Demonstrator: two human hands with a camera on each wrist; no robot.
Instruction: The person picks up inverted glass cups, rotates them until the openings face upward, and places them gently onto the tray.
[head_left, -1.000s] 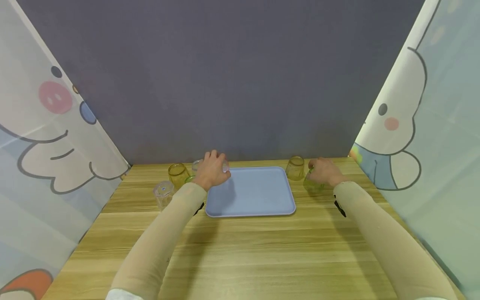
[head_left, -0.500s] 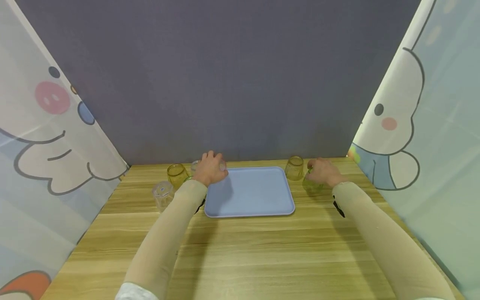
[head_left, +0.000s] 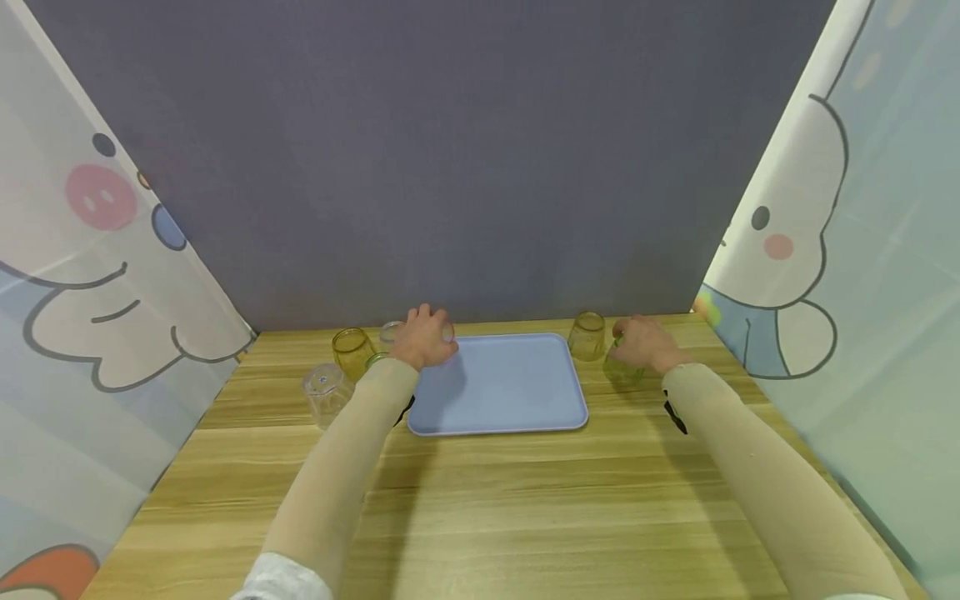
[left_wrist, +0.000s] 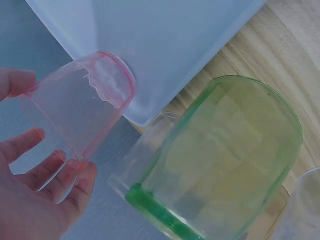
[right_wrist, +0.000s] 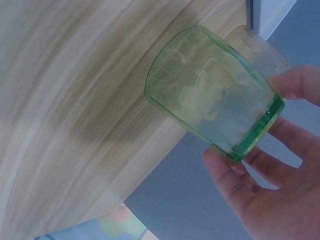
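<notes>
Left hand [head_left: 420,340]: thumb and fingers round the upper end of a pink glass [left_wrist: 75,107], its lower end at the tray [head_left: 510,387] corner; contact unclear. Right hand [head_left: 643,342]: pinches a green glass [right_wrist: 210,95] by its thick end, beside an amber glass [head_left: 587,337], right of the tray on the counter [head_left: 525,508]. Markings: clear glass [head_left: 327,404], left side, small blue mark [head_left: 323,379] on its top, too small to read.

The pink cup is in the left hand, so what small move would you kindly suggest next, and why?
I would probably settle the pink cup on the tray before loosening the left hand, which grips one end while the other shows at the tray's corner, contact unclear.
</notes>
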